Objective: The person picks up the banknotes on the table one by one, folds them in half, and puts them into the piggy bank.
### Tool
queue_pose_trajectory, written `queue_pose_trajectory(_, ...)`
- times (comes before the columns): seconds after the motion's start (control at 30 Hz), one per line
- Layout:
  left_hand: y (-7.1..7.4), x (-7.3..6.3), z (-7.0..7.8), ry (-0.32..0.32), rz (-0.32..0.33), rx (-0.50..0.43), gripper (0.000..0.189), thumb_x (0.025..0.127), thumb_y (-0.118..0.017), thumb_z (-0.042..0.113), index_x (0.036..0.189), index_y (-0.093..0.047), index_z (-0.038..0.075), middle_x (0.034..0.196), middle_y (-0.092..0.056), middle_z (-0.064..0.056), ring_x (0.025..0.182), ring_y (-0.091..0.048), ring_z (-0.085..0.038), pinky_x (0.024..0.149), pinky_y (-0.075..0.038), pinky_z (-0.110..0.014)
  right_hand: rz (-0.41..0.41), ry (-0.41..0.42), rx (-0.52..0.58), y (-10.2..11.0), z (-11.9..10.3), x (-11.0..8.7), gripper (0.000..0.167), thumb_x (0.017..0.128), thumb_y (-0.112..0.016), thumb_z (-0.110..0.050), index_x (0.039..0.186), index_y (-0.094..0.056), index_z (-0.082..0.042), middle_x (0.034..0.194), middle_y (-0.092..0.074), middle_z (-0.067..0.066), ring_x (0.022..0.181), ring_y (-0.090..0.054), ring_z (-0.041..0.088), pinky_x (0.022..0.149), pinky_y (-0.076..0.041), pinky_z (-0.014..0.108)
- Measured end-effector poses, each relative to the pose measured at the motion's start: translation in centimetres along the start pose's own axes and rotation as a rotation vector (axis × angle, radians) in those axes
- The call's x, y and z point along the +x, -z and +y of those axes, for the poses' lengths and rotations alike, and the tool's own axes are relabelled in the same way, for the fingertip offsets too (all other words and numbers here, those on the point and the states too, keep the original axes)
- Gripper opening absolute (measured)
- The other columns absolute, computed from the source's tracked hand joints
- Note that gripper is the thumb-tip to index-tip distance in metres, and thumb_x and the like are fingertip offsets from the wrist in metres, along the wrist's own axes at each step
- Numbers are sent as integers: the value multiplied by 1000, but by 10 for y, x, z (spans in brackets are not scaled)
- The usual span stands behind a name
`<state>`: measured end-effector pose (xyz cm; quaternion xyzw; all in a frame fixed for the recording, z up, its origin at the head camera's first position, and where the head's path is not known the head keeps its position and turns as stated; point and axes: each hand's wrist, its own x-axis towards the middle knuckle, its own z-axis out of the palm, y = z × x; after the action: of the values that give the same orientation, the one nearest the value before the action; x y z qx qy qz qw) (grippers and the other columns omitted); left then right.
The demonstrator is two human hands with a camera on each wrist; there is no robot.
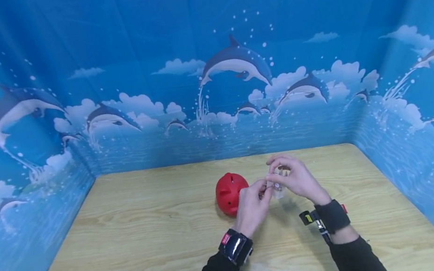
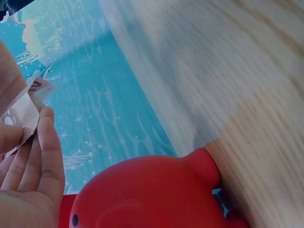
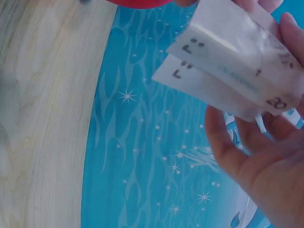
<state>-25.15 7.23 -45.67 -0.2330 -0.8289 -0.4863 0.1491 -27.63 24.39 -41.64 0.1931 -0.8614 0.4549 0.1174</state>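
Both hands meet over the table, holding a folded banknote (image 3: 237,57) between them. Pale paper with dark printing, including the number 20, shows in the right wrist view, folded into two layers. My left hand (image 1: 251,208) pinches one end of the note between thumb and fingers. The right hand (image 1: 297,182) grips its other end with curled fingers. Just left of the hands sits a red piggy bank (image 1: 229,192) with a slot on top. Its rounded body (image 2: 147,194) fills the bottom of the left wrist view, close beside the left hand.
The light wooden table (image 1: 143,232) runs back to a blue curtain (image 1: 157,83) printed with dolphins, which also encloses both sides. Wrist straps (image 1: 332,216) with small devices sit on both forearms, over black sleeves.
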Motion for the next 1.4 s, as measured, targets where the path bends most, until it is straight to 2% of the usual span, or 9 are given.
queue_pose_trajectory(0.07,1,0,0,3,3,10,15,95,-63,16,107,-73,16,77,-71,5,53,-45,1,44,-36,-14,-17,-11,29,1,0,0,16,85,-77,-21,92,-67,-10,116,-67,11,104,-62,26,83,-52,37)
queue_pose_trajectory(0.13,2,0,0,16,2,7,17,96,-63,16,109,-73,15,79,-72,4,51,-43,1,42,-34,-15,-29,-31,56,3,0,0,23,84,-77,-22,101,-66,-9,112,-68,10,98,-64,24,80,-54,31)
queue_pose_trajectory(0.3,4,0,3,44,2,-7,20,95,-63,14,113,-72,11,96,-77,-4,66,-62,2,49,-44,-12,-53,-82,58,7,2,-1,40,84,-77,-22,120,-63,-9,110,-69,11,99,-65,20,84,-55,27)
queue_pose_trajectory(0.43,5,0,5,77,7,-32,23,96,-63,14,116,-71,10,100,-76,-8,79,-70,-3,53,-49,-13,-70,-103,28,10,3,-1,36,86,-76,-26,116,-67,-9,111,-69,9,95,-65,19,81,-55,29)
queue_pose_trajectory(0.6,9,-1,7,105,22,-59,25,96,-63,15,119,-70,10,100,-76,-8,78,-71,-6,56,-52,-15,-90,-114,6,13,2,-2,27,88,-73,-29,106,-71,-9,105,-70,9,86,-63,18,73,-54,27)
queue_pose_trajectory(0.77,16,-2,8,91,44,-79,28,95,-64,14,123,-67,10,100,-76,-8,85,-73,-10,66,-55,-15,-91,-128,25,12,1,-1,26,87,-74,-28,105,-71,-9,101,-70,9,82,-63,19,68,-54,27)
queue_pose_trajectory(0.93,22,-4,5,86,44,-78,30,97,-62,15,127,-65,12,101,-76,-7,81,-72,-8,65,-55,-15,-115,-138,84,9,-3,-1,25,87,-74,-24,104,-70,-5,99,-69,13,78,-65,21,64,-57,29)
queue_pose_trajectory(1.13,29,-7,0,17,95,-75,31,95,-62,9,125,-63,9,96,-76,-7,78,-72,-10,68,-55,-16,-138,-129,109,4,-4,-1,24,88,-73,-24,105,-70,-7,96,-70,12,75,-66,20,64,-58,31)
queue_pose_trajectory(1.4,37,-10,-10,-69,156,-65,19,95,-60,4,113,-65,8,89,-74,-6,66,-64,-5,55,-51,-15,-153,-122,108,-1,-5,-1,24,91,-70,-24,109,-70,-9,94,-71,9,75,-66,31,62,-55,28)
